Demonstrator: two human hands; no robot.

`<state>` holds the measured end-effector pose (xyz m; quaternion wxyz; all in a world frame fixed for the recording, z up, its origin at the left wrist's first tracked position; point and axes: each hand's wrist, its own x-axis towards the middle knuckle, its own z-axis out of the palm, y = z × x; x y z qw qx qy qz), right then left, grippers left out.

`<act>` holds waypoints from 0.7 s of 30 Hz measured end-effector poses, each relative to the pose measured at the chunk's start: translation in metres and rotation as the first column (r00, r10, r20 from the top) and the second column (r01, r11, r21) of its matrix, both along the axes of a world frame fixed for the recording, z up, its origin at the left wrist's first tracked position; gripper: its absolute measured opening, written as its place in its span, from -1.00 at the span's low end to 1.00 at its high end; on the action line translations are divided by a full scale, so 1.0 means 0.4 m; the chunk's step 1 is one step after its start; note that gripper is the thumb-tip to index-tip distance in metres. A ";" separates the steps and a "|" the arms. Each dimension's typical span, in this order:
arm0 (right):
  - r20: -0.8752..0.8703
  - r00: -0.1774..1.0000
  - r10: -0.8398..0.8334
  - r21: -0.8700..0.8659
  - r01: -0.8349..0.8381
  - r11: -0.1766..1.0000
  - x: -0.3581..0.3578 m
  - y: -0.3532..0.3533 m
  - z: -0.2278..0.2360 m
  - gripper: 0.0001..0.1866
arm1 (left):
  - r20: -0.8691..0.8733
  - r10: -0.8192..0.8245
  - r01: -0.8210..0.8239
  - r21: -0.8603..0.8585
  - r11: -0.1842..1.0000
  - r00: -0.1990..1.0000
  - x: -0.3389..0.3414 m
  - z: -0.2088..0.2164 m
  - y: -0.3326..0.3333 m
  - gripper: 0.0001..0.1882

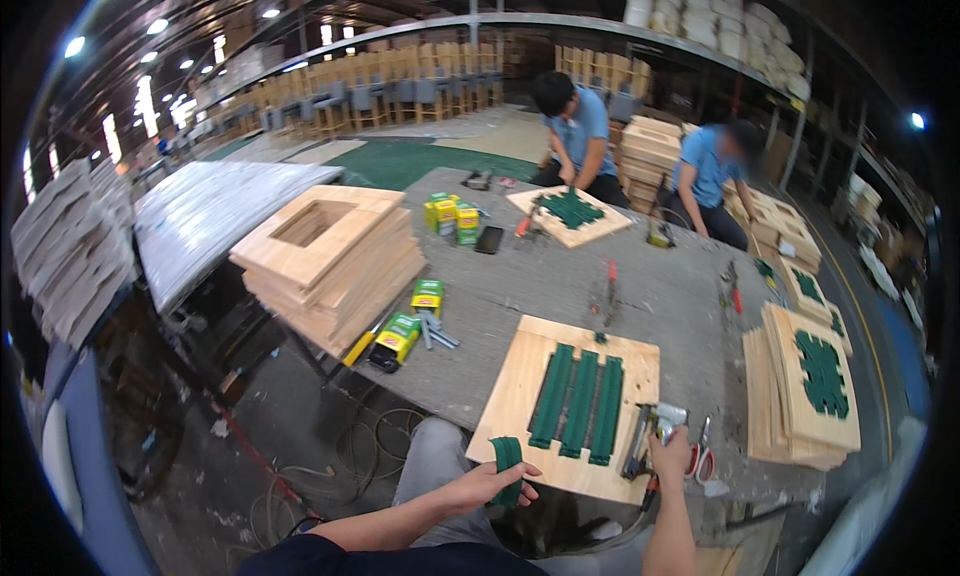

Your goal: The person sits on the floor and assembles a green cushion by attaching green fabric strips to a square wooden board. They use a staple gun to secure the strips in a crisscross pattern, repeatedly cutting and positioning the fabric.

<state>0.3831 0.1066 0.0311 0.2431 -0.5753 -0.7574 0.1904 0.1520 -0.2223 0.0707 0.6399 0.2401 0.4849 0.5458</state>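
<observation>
My left hand (488,488) is closed around a folded strip of green webbing (507,458), held just off the near left edge of a square wooden frame (520,366). Three green webbing strips (577,401) run side by side across the opening of that frame, which lies flat at the table's near edge. On its right side, my right hand (672,454) grips a metal staple gun (666,417), its nose low over the wood. A hose trails from the gun's handle. Red-handled scissors (705,458) rest just right of my right hand.
Wooden frames stand stacked at left (325,241) and right (765,396), the right ones topped with woven green webbing. Green-yellow boxes (396,338), staple strips (437,331), a phone (489,240) and red-handled tools (611,276) lie on the grey table (460,376). Two co-workers sit across, one handling a webbed frame (590,228).
</observation>
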 end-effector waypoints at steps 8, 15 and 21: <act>-0.024 0.999 0.030 0.076 -0.028 0.997 0.092 0.118 0.053 -0.52 | 0.122 0.141 -0.126 -0.126 0.984 0.982 -0.015 0.002 -0.037 -0.43; 0.102 0.995 -0.013 0.109 0.002 0.994 0.178 0.243 0.094 -0.50 | -0.579 -0.029 0.135 0.142 0.981 0.815 -0.108 0.104 0.331 -0.41; 0.371 0.928 0.043 0.122 -0.094 0.988 0.095 0.282 0.098 -0.53 | -0.958 -0.027 0.054 -0.044 0.998 -0.284 -0.397 -0.074 0.506 -0.40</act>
